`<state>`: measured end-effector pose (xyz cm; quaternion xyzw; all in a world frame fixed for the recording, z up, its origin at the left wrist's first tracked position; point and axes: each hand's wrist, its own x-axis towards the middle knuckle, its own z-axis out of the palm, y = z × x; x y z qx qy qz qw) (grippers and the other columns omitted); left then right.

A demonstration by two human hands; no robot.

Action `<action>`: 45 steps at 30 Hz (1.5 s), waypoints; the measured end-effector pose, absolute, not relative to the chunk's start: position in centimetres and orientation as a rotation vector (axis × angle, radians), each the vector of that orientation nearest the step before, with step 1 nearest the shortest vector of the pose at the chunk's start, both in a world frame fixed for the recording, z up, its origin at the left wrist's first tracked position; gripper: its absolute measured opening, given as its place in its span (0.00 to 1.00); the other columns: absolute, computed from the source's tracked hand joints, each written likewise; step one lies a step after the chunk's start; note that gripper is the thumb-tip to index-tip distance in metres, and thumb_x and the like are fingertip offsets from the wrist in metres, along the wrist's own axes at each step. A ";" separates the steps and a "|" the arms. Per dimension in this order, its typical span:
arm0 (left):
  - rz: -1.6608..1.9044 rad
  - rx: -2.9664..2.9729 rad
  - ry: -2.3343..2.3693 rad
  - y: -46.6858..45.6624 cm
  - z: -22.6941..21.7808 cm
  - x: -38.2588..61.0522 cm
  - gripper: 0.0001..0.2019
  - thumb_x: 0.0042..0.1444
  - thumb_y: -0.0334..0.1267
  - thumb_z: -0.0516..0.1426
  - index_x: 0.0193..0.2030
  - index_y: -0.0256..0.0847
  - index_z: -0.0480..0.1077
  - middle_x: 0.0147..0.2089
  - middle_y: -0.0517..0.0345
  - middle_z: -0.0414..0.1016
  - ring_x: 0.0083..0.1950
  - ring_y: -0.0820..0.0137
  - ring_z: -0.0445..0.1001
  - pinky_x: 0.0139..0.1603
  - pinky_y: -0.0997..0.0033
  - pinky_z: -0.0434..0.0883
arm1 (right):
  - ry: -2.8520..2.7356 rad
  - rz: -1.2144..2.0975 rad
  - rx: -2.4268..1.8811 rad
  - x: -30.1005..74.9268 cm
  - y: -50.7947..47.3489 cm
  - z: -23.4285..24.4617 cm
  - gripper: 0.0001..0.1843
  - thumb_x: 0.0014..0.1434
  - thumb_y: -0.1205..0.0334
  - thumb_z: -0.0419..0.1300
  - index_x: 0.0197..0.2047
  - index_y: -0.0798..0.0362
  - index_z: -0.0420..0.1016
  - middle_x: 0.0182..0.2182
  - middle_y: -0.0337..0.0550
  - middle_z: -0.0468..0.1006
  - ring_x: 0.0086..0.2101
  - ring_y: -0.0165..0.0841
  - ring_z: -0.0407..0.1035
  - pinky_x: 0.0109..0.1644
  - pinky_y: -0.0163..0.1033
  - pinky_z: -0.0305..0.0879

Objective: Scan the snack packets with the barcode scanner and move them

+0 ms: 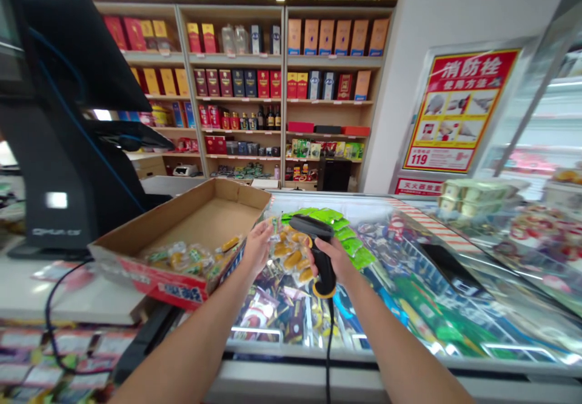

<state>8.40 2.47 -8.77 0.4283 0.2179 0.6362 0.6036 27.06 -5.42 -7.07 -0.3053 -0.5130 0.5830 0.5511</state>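
My right hand (335,257) is closed around the grip of a black barcode scanner (313,234) with a yellow base, whose cable hangs down toward me. My left hand (257,247) pinches the top of a clear packet of yellow snacks (291,257), held up just in front of the scanner's head. Both hands hover above the glass lid of a chest freezer (409,282). Just left of my left hand sits an open cardboard box (191,234) with several small wrapped snacks in its near corner.
A black point-of-sale terminal (59,149) stands on the counter at left. Green packets (345,228) lie on the freezer glass behind the scanner. Shelves of boxed goods and bottles (254,88) line the back wall. A red fire-hydrant poster (459,110) hangs at right.
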 end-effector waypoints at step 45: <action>1.640 1.604 1.142 3.7 -5.1 12.7 0.10 0.39 0.33 0.67 0.26 0.41 0.69 0.26 0.61 0.72 0.31 0.69 0.69 0.39 0.70 0.64 | -0.746 0.964 -0.547 29.8 -3.8 -6.1 0.22 0.46 0.43 0.66 0.32 0.52 0.69 0.16 0.33 0.70 0.14 0.29 0.66 0.15 0.34 0.62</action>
